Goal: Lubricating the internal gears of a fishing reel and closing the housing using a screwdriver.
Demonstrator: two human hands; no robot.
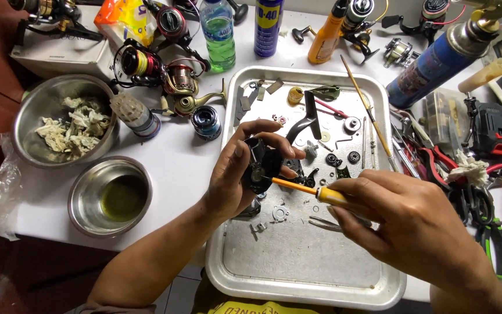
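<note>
On the white table (181, 168) in front of me, a big metal tray (303, 273) is sitting with lots of tiny parts lying in it. I am holding a black reel body (261, 166) over the tray. My left hand (236, 174) is wrapping around it, with my thumb and fingers closing on its edges. My right hand (419, 224) is gripping a yellow screwdriver (306, 189), and its tip is touching the middle of the black reel body.

Small rings, screws and a black handle arm (306, 119) are lying in the top part of the tray. A thin brush (370, 113) is leaning across the tray's right side.

To my left, two metal bowls are sitting on the table. The far bowl (65, 119) is holding crumpled white rags, and the near bowl (110, 195) is holding some yellowish-green liquid. Behind the tray, fishing reels (161, 67), a green bottle (217, 35) and a blue spray can (268, 26) are standing close together. To my right, pliers (437, 160) and other tools are piling up beside a big blue gas can (440, 64). The floor past the table's left edge is looking reddish brown.
</note>
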